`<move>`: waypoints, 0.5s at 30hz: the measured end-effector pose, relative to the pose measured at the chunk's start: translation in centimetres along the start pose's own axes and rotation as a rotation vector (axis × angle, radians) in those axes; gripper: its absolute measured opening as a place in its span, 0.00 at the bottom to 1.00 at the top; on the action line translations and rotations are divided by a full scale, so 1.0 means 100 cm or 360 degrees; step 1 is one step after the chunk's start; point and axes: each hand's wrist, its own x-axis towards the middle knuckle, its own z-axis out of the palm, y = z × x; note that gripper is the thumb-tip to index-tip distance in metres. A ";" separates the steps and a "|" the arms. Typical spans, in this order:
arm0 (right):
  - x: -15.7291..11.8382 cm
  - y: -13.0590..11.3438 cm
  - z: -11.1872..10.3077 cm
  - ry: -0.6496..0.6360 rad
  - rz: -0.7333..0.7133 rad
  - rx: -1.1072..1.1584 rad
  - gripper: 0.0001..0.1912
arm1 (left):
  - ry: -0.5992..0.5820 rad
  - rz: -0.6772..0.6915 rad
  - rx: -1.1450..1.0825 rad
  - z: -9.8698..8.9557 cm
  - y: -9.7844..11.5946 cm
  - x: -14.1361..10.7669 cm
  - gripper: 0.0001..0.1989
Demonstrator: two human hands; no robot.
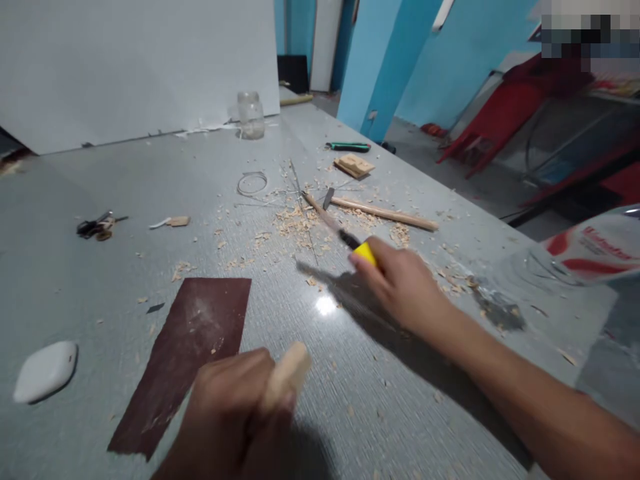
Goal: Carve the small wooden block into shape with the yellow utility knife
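My left hand point(235, 403) is closed round a small pale piece of wood point(289, 375), whose rounded end sticks out past the fingers. My right hand point(400, 277) grips a long slim tool point(345, 235) with a yellow and black handle. The tool points away toward wood shavings point(295, 223), and its exact kind is blurred. Near its far end lies a hammer point(385, 212) with a wooden handle. A torn sheet of dark red sandpaper point(200, 340) is on the table beside my left hand.
Farther back are a coil of wire point(253, 183), a wood block point(354, 165), a green-black cutter point(349, 147) and a glass jar point(251, 117). Keys point(100, 227), a small wood-handled item point(173, 222) and a white case point(46, 372) lie left. A bottle point(595, 243) is at right.
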 end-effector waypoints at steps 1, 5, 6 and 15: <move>-0.003 -0.006 -0.001 -0.0166 -0.0095 0.0169 0.21 | -0.0014 0.0039 0.0044 -0.002 -0.002 0.002 0.18; -0.027 -0.034 0.000 -0.0612 -0.0328 0.0514 0.21 | 0.0123 -0.0074 0.0242 -0.003 -0.010 0.008 0.17; -0.031 -0.037 0.000 -0.0636 -0.0335 0.0544 0.21 | 0.0139 -0.0100 0.0263 -0.003 -0.011 0.009 0.18; -0.035 -0.038 0.002 -0.0899 -0.0466 0.0572 0.20 | 0.0096 -0.0038 0.0235 -0.001 -0.011 0.006 0.14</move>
